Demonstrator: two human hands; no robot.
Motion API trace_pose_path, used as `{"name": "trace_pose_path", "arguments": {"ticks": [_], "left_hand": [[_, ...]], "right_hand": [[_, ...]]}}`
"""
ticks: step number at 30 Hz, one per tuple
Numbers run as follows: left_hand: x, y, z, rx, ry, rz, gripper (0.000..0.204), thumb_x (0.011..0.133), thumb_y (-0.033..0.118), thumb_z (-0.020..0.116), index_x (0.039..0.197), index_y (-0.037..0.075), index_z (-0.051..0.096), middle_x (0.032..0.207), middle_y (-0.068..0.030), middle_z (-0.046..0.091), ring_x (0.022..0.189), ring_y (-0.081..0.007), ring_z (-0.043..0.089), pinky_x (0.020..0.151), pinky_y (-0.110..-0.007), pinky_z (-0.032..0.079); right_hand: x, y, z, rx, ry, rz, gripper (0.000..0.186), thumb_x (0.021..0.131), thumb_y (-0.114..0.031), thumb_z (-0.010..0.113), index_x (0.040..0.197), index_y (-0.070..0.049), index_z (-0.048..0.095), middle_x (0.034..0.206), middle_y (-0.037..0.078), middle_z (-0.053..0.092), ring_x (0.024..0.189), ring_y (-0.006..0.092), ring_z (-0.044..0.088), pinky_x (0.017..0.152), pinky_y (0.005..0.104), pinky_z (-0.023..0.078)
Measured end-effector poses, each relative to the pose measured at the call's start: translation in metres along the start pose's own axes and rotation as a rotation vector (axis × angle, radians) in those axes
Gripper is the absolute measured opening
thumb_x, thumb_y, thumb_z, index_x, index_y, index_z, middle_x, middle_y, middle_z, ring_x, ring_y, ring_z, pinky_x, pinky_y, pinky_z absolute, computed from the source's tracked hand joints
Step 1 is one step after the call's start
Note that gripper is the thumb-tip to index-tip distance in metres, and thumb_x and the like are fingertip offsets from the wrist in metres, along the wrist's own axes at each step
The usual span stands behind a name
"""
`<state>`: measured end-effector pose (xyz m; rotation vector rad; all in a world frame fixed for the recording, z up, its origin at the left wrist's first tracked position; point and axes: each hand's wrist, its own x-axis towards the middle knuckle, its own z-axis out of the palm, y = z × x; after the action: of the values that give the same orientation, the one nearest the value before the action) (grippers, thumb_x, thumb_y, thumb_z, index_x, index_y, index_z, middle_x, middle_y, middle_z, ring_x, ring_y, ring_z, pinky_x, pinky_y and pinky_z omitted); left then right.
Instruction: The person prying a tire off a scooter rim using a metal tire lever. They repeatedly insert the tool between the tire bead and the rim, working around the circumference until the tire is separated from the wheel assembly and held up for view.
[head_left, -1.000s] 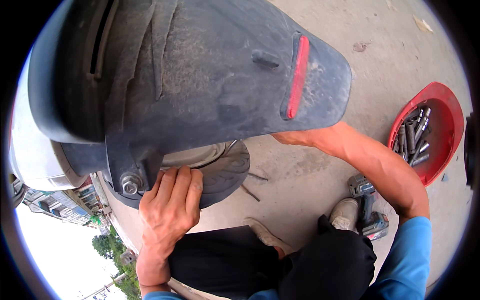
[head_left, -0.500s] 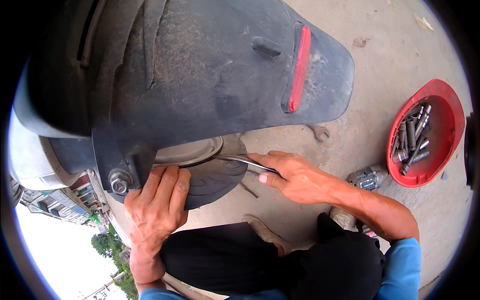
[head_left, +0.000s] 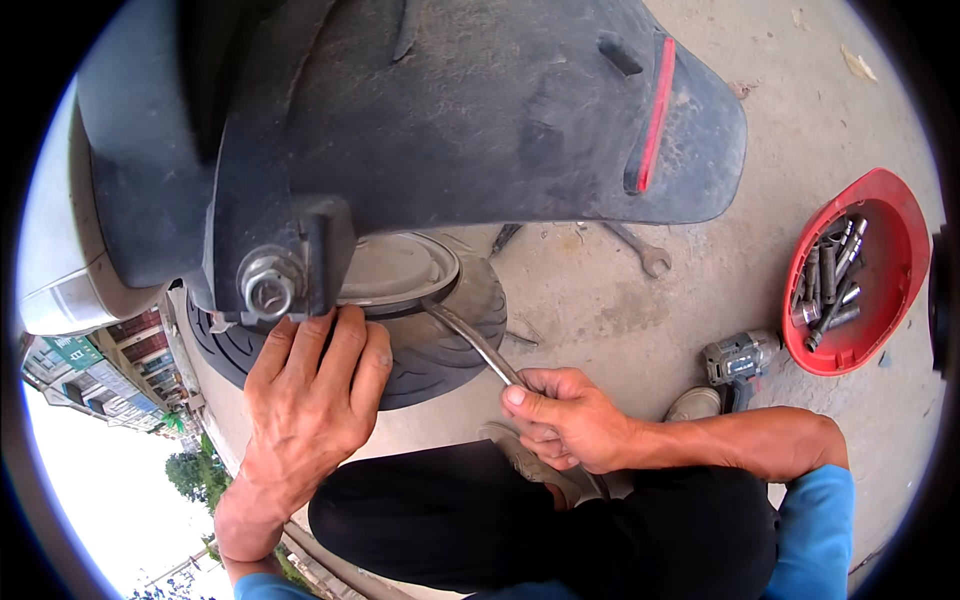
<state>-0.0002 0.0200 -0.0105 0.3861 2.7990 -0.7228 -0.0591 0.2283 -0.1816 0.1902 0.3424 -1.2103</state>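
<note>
A plain blue right sleeve (head_left: 818, 530) at 4 o'clock ends near the bare elbow (head_left: 824, 438), its hem running across the arm. At 7 o'clock a patch of similar blue, the left sleeve (head_left: 272, 587), shows by the lower rim. The left hand (head_left: 318, 390) at 8 o'clock and the right hand (head_left: 572, 420) at 5 o'clock are bare. Black trousers (head_left: 430, 515) fill 6 o'clock. Of the beige shoes, the left shoe (head_left: 533, 463) sits between 5 and 6 o'clock, partly hidden, and the right shoe (head_left: 695, 403) shows its rounded toe at 4 o'clock.
</note>
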Motion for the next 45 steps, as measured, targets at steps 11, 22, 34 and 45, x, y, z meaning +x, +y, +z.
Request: {"name": "trace_pose_path", "arguments": {"ticks": [11, 22, 34, 45], "left_hand": [[-0.005, 0.002, 0.002, -0.025, 0.017, 0.036, 0.021, 0.073, 0.007, 0.069, 0.093, 0.000, 0.067, 0.090, -0.0115, 0.066, 0.080, -0.0238, 0.065, 0.076, -0.036, 0.057], [-0.050, -0.068, 0.003, -0.229, 0.201, -0.220, 0.068, 0.055, 0.010, 0.084, 0.119, 0.004, 0.062, 0.111, -0.0155, 0.067, 0.104, -0.0375, 0.065, 0.096, -0.048, 0.053], [0.000, 0.029, 0.031, 0.153, 0.101, 0.018, 0.021, 0.076, 0.014, 0.069, 0.094, 0.004, 0.066, 0.089, -0.0050, 0.065, 0.086, -0.0197, 0.062, 0.078, -0.034, 0.048], [-0.042, -0.053, 0.014, -0.221, 0.186, -0.122, 0.039, 0.055, 0.005, 0.078, 0.089, 0.005, 0.061, 0.096, -0.0116, 0.065, 0.091, -0.0307, 0.065, 0.079, -0.040, 0.053]], "right_hand": [[0.019, 0.034, -0.004, -0.046, 0.003, -0.191, 0.037, 0.110, -0.044, 0.054, 0.093, -0.012, 0.050, 0.065, -0.008, 0.033, 0.050, 0.0049, 0.030, 0.045, 0.0256, 0.026], [-0.019, -0.041, -0.132, -1.789, 1.036, -0.631, 0.057, 0.096, -0.043, 0.073, 0.123, 0.006, 0.061, 0.109, 0.023, 0.063, 0.102, 0.0350, 0.064, 0.089, 0.0466, 0.052], [0.080, -0.032, 0.022, -1.603, 0.414, -1.286, 0.090, 0.065, -0.022, 0.097, 0.137, 0.003, 0.049, 0.121, 0.022, 0.058, 0.109, 0.0411, 0.060, 0.091, 0.0482, 0.052], [0.078, -0.025, 0.026, -1.668, 0.544, -1.308, 0.067, 0.065, -0.006, 0.086, 0.123, 0.001, 0.054, 0.111, 0.021, 0.060, 0.099, 0.0419, 0.062, 0.087, 0.0464, 0.052]]}}
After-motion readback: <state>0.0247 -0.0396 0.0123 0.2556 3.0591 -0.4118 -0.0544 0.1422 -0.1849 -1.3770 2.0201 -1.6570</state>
